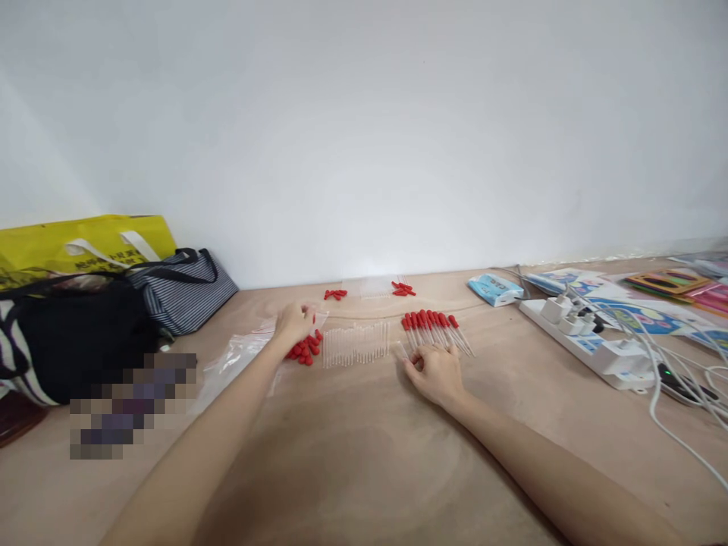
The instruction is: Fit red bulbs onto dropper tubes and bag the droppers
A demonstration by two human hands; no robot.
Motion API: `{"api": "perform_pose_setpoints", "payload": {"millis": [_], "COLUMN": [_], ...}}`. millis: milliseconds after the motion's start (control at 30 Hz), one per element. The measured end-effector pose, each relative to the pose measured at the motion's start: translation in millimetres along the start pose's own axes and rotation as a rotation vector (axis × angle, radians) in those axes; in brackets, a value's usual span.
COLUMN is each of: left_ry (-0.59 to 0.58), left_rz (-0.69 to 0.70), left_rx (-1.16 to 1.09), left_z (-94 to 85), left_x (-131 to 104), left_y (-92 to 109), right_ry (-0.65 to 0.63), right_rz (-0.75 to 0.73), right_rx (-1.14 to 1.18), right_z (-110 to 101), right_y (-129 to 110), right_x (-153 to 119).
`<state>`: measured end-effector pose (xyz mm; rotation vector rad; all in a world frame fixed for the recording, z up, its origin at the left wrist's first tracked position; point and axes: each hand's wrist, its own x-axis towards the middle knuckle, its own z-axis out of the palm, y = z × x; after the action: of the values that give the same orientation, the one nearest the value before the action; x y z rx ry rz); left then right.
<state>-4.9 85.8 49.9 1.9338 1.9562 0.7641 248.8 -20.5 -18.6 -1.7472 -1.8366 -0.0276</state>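
My left hand (294,324) is closed in a pinch on a small red rubber bulb (313,318), above a pile of red bulbs (305,349). My right hand (437,373) pinches one clear dropper tube (400,351), tilted, near the table. Between the hands lies a row of bare clear tubes (356,345), side by side. Just beyond my right hand is a row of droppers (431,321) with red bulbs on their far ends; my fingers hide some of their tips.
Small red bulb groups (335,294) (403,289) and a clear bag (376,287) lie by the wall. A plastic bag (230,364) is left of the pile. Bags (182,292) stand far left; a blue packet (494,289) and a power strip (591,345) with cables are right.
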Motion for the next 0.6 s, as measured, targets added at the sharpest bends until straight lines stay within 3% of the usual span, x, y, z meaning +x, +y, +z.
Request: {"api": "perform_pose_setpoints", "payload": {"millis": [100, 133, 233, 400, 600], "left_ry": [-0.046, -0.08, -0.114, -0.112, -0.021], "left_rz": [0.185, 0.331, 0.54, 0.673, 0.663], "left_rx": [-0.029, -0.044, -0.128, -0.085, -0.003], "left_z": [13.5, 20.0, 38.3, 50.7, 52.2], "left_x": [-49, -64, -96, -104, -103], "left_y": [6, 6, 1, -4, -5], "right_ry": [0.015, 0.011, -0.015, -0.017, 0.001], "right_rz": [-0.084, -0.121, -0.25, -0.5, -0.588], "right_rx": [0.106, 0.146, 0.232, 0.252, 0.161], "right_z": [5, 7, 13, 18, 16], "right_y": [3, 4, 4, -2, -11], "right_x": [2, 2, 2, 1, 1]}}
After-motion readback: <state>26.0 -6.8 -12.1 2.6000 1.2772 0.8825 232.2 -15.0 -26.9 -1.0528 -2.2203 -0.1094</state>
